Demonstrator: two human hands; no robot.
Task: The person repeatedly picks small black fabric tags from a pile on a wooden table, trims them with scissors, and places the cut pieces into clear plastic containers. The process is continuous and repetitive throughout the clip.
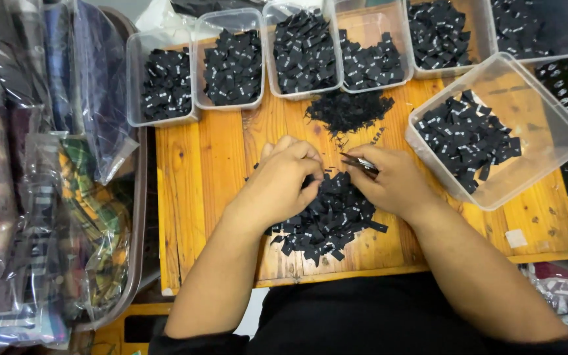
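Black labels [327, 220], loose heap, dead centre on the wooden worktop [198, 171] and right under both my hands; heap spreads wider than deep, long axis running roughly left-right, bulk of it toward my body

Far left, off the worktop: a tub of clear-bagged garments [47, 171], not touched

Left hand [283, 181]: forearm coming up from lower left, wrist bent down, fingers curled in tight over the heap's upper left edge. Looks pinched on a label or two, but the fingertips are hidden behind the knuckles, so I can't tell what it actually has

Small second pile [350, 110] sits further away from me, just beyond the hands, apart from the main heap

Right hand [392, 181]: forearm from lower right, fingers closed round slim metal tweezers [359, 162], tips pointing left toward the left hand, just above the heap's far edge. Hands nearly touching, gap between them over the heap's top

Both equally near the heap; tweezers are closest to the labels at the far rim

Behind: row of clear plastic tubs [231, 62] holding sorted black labels. Right: larger tilted tub [547, 125], partly full, just beside my right wrist
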